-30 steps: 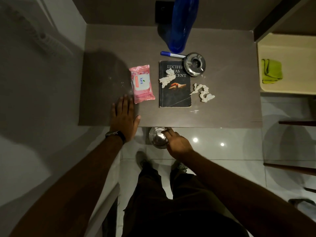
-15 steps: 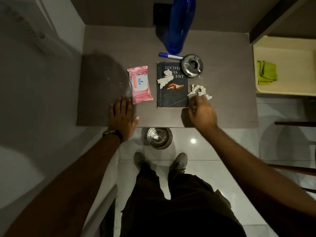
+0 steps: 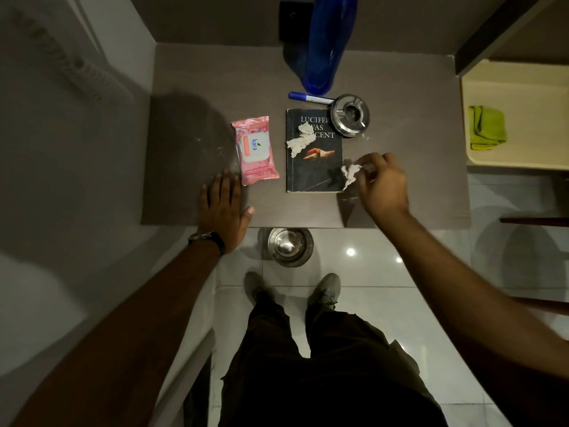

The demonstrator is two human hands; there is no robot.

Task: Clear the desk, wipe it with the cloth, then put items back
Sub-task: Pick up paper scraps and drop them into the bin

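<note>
Your desk (image 3: 400, 87) fills the far half of the view, with a cream shelf (image 3: 523, 87) against its right side. A tall blue bottle (image 3: 329, 41) stands at the desk's far middle. Nearer lies a dark book (image 3: 314, 174). Your left hand (image 3: 223, 208) rests flat on the near edge, fingers straight, holding nothing. Your right hand (image 3: 381, 183) has its fingers curled, pinching a crumpled tissue (image 3: 349, 174) at the book's right edge. A pink wipes pack (image 3: 255, 151) lies left of the book. A steel bin (image 3: 289, 247) sits on the floor by the near edge. A steel ashtray (image 3: 350, 114) overlaps the book's far right corner. The green cloth (image 3: 486, 127) lies folded on the shelf, well apart from both hands. A marker (image 3: 308, 97) lies just beyond the book. A second tissue wad (image 3: 298, 139) rests on the cover.
</note>
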